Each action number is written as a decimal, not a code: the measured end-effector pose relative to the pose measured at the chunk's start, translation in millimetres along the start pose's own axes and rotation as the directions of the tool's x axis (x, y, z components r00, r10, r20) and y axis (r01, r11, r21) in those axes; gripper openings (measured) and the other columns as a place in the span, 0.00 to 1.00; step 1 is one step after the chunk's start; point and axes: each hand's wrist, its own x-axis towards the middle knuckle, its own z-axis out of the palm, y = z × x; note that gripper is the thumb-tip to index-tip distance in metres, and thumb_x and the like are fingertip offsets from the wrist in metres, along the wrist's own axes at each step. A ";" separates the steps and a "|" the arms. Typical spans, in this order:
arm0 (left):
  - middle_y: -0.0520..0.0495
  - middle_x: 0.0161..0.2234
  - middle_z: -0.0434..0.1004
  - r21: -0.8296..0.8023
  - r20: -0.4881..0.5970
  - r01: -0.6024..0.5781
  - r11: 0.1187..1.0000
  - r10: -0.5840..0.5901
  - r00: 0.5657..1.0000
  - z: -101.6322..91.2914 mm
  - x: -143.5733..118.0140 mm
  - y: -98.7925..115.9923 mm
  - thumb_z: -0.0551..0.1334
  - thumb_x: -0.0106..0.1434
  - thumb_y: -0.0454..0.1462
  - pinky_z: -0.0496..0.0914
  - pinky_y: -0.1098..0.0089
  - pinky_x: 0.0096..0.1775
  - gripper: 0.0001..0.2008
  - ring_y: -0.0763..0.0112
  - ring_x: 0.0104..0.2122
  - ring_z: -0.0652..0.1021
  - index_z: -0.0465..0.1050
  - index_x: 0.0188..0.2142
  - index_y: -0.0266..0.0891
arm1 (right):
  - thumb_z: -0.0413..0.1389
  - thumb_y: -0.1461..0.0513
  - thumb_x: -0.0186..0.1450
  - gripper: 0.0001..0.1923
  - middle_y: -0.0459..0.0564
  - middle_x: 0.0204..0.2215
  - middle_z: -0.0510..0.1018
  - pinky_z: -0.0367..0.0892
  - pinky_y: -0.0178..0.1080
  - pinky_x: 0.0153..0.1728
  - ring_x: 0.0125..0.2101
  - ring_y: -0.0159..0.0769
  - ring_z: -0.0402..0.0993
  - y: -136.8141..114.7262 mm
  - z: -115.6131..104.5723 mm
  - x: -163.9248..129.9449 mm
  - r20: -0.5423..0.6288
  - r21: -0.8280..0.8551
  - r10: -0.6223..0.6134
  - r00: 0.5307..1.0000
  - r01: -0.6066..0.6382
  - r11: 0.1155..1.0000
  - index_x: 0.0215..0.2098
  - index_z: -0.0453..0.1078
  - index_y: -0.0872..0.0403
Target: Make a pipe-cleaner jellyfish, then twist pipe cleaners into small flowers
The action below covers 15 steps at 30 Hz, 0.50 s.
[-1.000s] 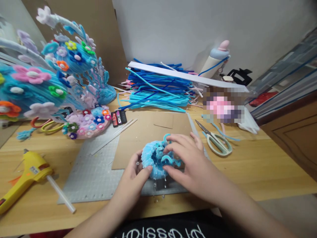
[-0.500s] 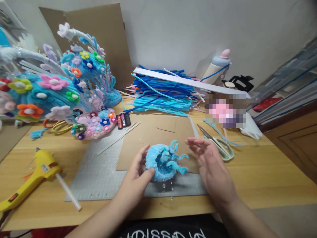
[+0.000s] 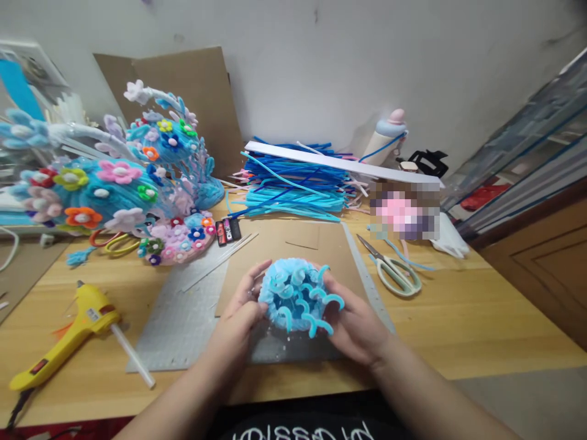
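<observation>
Between my two hands is a light-blue fuzzy pipe-cleaner jellyfish [image 3: 270,310], its hollow underside turned toward me. Curly blue tentacles stick out of the hollow, and small clear beads dangle below it. My left hand [image 3: 245,302] grips its left rim, thumb in front and fingers behind. Around the right side curls my right hand [image 3: 355,324], its fingers partly hidden behind the tentacles. Beneath the hands lie a sheet of brown cardboard [image 3: 247,256] and a grey cutting mat [image 3: 169,330].
A yellow glue gun [image 3: 87,311] with a clear stick lies at left. Scissors [image 3: 397,275] rest at right. Blue pipe cleaners [image 3: 293,198] are heaped at the back under a white strip [image 3: 339,161]. Flower-covered blue jellyfish decorations [image 3: 110,189] stand at back left.
My right hand has moved left and closed on the jellyfish's right side. The jellyfish has turned so its hollow and tentacles face me more. The camera view has shifted slightly.
</observation>
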 end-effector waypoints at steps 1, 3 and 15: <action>0.43 0.45 0.71 0.070 -0.002 -0.002 0.998 0.002 1.000 -1.0 2.1 3.4 0.57 0.50 0.32 0.69 0.66 0.35 0.32 0.62 0.39 0.73 0.59 0.57 0.43 | 0.50 0.54 0.67 0.16 0.48 0.43 0.77 0.70 0.35 0.30 0.38 0.36 0.75 -2.2 0.3 3.3 0.004 0.027 0.041 0.999 -0.041 0.999 0.51 0.66 0.46; 0.42 0.49 0.68 0.212 -0.031 -0.005 0.977 0.012 0.999 -2.6 6.6 11.0 0.57 0.55 0.37 0.69 0.66 0.31 0.30 0.64 0.35 0.73 0.57 0.58 0.43 | 0.48 0.53 0.67 0.15 0.49 0.39 0.79 0.72 0.38 0.29 0.35 0.38 0.77 -8.1 1.0 10.3 -0.014 0.072 0.129 0.992 -0.128 0.989 0.47 0.69 0.49; 0.48 0.59 0.58 0.884 0.431 -0.450 -0.125 0.591 0.682 17.1 2.3 58.8 0.62 0.56 0.36 0.49 0.49 0.58 0.12 0.52 0.60 0.57 0.72 0.41 0.49 | 0.50 0.54 0.66 0.14 0.46 0.35 0.80 0.72 0.38 0.29 0.29 0.34 0.76 -24.1 1.9 36.1 -0.128 0.042 0.060 0.990 -0.055 0.998 0.46 0.69 0.51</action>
